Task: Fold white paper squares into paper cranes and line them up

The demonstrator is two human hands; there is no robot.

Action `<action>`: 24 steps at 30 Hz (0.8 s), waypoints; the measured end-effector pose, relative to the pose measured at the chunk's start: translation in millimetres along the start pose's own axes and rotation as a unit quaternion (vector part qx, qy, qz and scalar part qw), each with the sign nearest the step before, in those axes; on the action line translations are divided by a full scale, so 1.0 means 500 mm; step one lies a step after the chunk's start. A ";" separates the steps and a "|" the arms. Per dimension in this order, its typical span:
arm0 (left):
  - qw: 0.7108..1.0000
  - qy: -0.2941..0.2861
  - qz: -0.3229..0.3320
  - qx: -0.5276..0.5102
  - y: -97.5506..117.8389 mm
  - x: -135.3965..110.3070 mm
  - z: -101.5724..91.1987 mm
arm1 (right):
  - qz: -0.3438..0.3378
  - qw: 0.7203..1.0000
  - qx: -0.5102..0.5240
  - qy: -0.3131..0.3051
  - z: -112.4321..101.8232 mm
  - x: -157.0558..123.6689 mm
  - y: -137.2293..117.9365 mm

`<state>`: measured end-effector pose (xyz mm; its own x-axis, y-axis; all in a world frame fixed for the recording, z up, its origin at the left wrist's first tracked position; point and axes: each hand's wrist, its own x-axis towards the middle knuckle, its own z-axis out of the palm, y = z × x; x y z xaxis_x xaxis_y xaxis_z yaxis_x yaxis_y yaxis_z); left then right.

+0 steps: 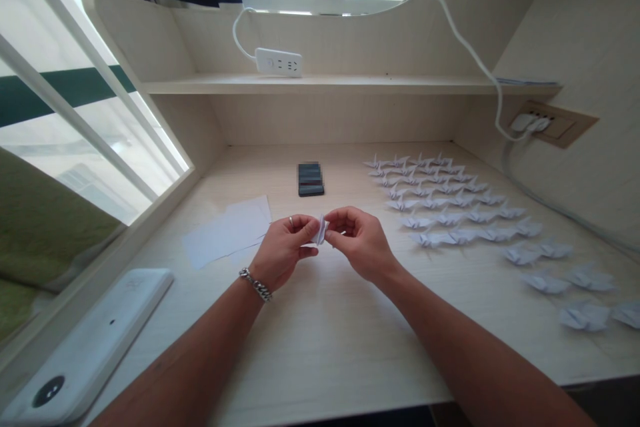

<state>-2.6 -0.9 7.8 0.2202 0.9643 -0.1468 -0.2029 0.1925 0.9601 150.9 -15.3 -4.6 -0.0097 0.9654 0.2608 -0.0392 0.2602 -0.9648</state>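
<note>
A small folded piece of white paper [321,231] is held up over the middle of the desk. My left hand [286,245], with a ring and a chain bracelet, pinches it from the left between thumb and fingers. From the right, my right hand [361,240] grips its other edge with thumb and forefinger. Fingers hide part of the folds. Loose sheets of white paper [227,230] lie overlapping on the desk, left of my left hand. Rows of folded paper cranes [450,200] stand to the right of my right hand.
A dark phone-like device [311,179] lies beyond my hands. At the left edge is a long white device [95,347]. A power strip [279,62] sits on the shelf [340,85], and a white cable [467,47] runs to the wall socket [555,123].
</note>
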 end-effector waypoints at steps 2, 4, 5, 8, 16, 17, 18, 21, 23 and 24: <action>1.000 -0.002 0.003 0.010 0.000 0.000 0.000 | -0.005 1.000 -0.020 -0.011 -0.003 -0.001 -0.004; 1.000 -0.001 0.009 0.028 -0.002 0.000 -0.001 | -0.006 0.999 -0.044 -0.027 -0.007 -0.002 -0.009; 0.999 -0.001 0.013 0.040 -0.002 0.001 -0.002 | -0.007 0.997 -0.062 -0.036 -0.010 -0.002 -0.011; 0.997 -0.010 0.017 0.070 -0.003 0.002 -0.005 | -0.030 0.987 -0.145 -0.055 -0.018 -0.004 -0.017; 0.996 -0.066 -0.028 0.056 0.006 0.002 -0.012 | -0.112 0.957 -0.260 -0.068 -0.030 -0.005 -0.022; 0.996 -0.069 -0.032 0.055 0.006 0.002 -0.013 | -0.118 0.952 -0.273 -0.072 -0.032 -0.005 -0.021; 0.995 -0.072 -0.036 0.054 0.006 0.002 -0.014 | -0.126 0.946 -0.287 -0.076 -0.033 -0.005 -0.019; 0.995 -0.077 -0.047 0.052 0.006 0.002 -0.016 | -0.159 0.926 -0.333 -0.081 -0.035 -0.004 -0.015; 0.995 -0.075 -0.055 0.047 0.007 0.001 -0.015 | -0.182 0.912 -0.358 -0.083 -0.035 -0.003 -0.013; 0.995 -0.074 -0.058 0.043 0.007 0.000 -0.014 | -0.192 0.906 -0.369 -0.083 -0.034 -0.003 -0.012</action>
<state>-10.0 1.1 9.5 0.3763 0.8980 -0.2280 -0.0875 0.2795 0.9562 168.2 -17.9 0.4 -0.2890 0.8009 0.5244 0.6068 0.5769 -0.5468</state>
